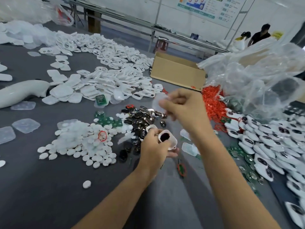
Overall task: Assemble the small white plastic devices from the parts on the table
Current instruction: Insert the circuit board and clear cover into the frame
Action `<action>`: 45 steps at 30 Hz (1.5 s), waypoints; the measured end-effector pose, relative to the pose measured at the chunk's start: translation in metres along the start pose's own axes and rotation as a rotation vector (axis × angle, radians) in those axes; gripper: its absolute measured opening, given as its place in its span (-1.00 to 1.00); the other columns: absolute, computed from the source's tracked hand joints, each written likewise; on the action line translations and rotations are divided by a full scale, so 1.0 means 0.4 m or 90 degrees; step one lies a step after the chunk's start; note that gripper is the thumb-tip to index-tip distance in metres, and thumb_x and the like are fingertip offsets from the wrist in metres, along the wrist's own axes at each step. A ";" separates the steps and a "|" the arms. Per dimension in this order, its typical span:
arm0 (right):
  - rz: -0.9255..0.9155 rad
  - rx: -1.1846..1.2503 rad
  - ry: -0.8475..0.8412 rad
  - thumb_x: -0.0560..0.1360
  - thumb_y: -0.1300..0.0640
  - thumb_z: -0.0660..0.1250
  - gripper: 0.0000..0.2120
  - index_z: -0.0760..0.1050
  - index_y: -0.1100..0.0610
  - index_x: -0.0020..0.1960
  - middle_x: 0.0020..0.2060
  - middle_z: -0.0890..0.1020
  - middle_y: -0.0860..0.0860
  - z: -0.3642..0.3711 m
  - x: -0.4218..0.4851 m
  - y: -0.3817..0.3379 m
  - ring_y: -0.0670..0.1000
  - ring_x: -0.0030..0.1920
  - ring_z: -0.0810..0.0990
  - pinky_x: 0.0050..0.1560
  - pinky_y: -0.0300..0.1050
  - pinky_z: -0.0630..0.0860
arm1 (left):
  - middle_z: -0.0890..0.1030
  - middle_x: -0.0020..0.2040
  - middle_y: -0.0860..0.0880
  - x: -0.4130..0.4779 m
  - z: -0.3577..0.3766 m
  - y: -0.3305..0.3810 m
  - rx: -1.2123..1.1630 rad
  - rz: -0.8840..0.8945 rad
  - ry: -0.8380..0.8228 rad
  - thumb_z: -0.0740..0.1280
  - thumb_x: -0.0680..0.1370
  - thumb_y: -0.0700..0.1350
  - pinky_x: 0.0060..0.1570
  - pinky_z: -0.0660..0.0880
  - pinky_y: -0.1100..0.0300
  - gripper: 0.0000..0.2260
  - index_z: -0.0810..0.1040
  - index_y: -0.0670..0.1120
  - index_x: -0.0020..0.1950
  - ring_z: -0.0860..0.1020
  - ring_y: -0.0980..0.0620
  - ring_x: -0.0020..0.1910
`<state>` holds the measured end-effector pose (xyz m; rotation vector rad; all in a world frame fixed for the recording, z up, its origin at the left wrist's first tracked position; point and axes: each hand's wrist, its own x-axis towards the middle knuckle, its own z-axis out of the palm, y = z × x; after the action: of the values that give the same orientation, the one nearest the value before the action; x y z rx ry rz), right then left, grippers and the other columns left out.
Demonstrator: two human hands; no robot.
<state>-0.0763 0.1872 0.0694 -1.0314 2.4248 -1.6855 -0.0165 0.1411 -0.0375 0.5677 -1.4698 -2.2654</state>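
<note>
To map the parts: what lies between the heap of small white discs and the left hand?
Dark glossy pieces lie between the white discs and the left hand, which holds a white shell; the head view shows it.

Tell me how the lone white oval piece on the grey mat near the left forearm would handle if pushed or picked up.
The lone white oval piece looks small and thin, so probably very light. It lies flat on the grey mat, so a push would likely slide it, not roll it. Its low edge may make pinching fiddly.
</note>
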 end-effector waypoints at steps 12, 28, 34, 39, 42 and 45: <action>0.218 0.389 0.090 0.50 0.44 0.25 -0.86 0.51 0.26 -0.02 -0.33 0.69 0.09 -0.156 -0.133 0.246 -0.03 -0.31 0.68 -0.28 -0.30 0.58 | 0.60 -0.08 -0.25 0.009 0.008 0.004 0.022 0.017 0.013 0.23 0.53 -0.44 -0.42 0.59 0.18 -0.77 0.50 -0.15 0.05 0.69 -0.14 -0.30; 0.162 0.119 0.054 0.45 0.38 0.35 -0.75 0.64 0.07 -0.04 -0.22 0.67 0.07 -0.139 -0.153 0.262 -0.08 -0.23 0.49 -0.20 -0.29 0.43 | 0.61 0.09 -0.28 0.011 0.007 0.004 -0.045 -0.073 -0.049 0.18 0.56 -0.43 -0.24 0.63 0.15 -0.76 0.38 -0.20 0.17 0.70 -0.10 -0.08; 0.121 -0.012 0.031 0.45 0.36 0.37 -0.50 0.46 -0.02 0.31 -0.25 0.56 -0.06 -0.134 -0.144 0.264 -0.10 -0.29 0.41 -0.15 -0.24 0.43 | 0.44 0.29 -0.25 0.008 0.013 0.000 -0.027 -0.075 -0.058 0.18 0.55 -0.49 -0.11 0.64 0.14 -0.60 0.30 -0.10 0.29 0.66 -0.11 0.01; 0.097 0.056 0.062 0.43 0.46 0.28 -0.50 0.48 -0.02 0.21 -0.28 0.48 0.17 -0.142 -0.148 0.244 0.26 -0.30 0.54 -0.21 -0.04 0.61 | 0.44 0.30 -0.25 -0.002 0.010 0.000 -0.017 -0.062 -0.070 0.16 0.56 -0.48 -0.10 0.64 0.18 -0.62 0.27 -0.08 0.25 0.66 -0.09 0.02; 0.069 0.034 0.062 0.43 0.42 0.34 -0.54 0.49 0.01 0.21 -0.24 0.55 0.19 -0.147 -0.149 0.239 0.11 -0.35 0.54 -0.31 -0.22 0.50 | 0.44 0.31 -0.23 -0.004 0.008 0.001 0.004 -0.061 -0.083 0.16 0.57 -0.47 0.00 0.63 0.14 -0.62 0.27 -0.09 0.28 0.66 -0.09 0.03; 0.070 0.041 0.029 0.40 0.40 0.41 -0.58 0.53 0.04 0.16 -0.20 0.62 0.12 -0.139 -0.150 0.237 0.03 -0.29 0.56 -0.20 -0.13 0.54 | 0.46 0.29 -0.25 -0.008 0.005 -0.001 0.025 -0.051 -0.102 0.16 0.56 -0.48 0.04 0.61 0.14 -0.64 0.33 -0.14 0.27 0.63 -0.12 0.10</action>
<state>-0.0977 0.2838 -0.0076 -0.8439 2.3873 -1.7572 -0.0148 0.1444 -0.0368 0.4729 -1.5970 -2.3966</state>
